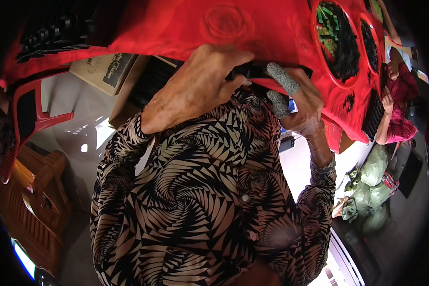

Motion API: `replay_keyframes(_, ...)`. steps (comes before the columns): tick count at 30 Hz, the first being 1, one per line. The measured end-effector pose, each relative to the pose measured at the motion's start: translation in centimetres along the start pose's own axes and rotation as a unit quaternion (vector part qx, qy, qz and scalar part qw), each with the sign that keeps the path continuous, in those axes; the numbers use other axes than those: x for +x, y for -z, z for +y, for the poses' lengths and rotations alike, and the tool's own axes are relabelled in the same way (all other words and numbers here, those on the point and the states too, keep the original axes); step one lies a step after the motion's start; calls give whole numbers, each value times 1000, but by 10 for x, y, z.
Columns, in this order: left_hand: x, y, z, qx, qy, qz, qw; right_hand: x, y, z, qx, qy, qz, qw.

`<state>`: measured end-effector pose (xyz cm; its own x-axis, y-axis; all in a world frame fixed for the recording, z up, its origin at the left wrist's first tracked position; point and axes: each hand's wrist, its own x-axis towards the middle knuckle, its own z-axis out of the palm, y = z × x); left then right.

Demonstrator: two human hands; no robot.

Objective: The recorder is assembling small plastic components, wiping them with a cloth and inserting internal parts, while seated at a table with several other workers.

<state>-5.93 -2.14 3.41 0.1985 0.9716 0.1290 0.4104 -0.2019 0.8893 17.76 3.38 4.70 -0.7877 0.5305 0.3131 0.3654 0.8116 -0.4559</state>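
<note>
At the near edge of the red rose-patterned tablecloth (171, 28), a narrow black piece (258, 71) is held between my two hands. I cannot make out exactly what it is. My left hand (195, 81) is closed, its thumb and forefinger pinching the piece's left end. Grey covers (282, 78) wrap two fingers of my right hand (304, 102), which grips the piece farther right. Part of the piece is hidden behind the fingers. Right of my hands, a red-rimmed round basket (314, 40) holds black pieces (341, 59) and green bits.
A second red-rimmed container (364, 21) stands beside the basket. Dark ridged items (47, 35) lie at the far left. Below the table edge are a cardboard box (102, 71) and a red chair (31, 112). At the right, another person (403, 107) sits near pale green bags (372, 174).
</note>
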Motion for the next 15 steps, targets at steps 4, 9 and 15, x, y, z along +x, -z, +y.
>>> replay_keyframes(4, 7, 1, 3, 2, -14, 9, 1000, -3, -4, 1, -12, -11, 22, 1000)
replay_keyframes(9, 10, 3, 2, 20, -8, -3, 1000, -3, -5, 4, 15, -12, 22, 1000)
replay_keyframes(15, 5, 1, -18, 84, -6, 29, 996, -10, -9, 0, 97, -38, 121, 987)
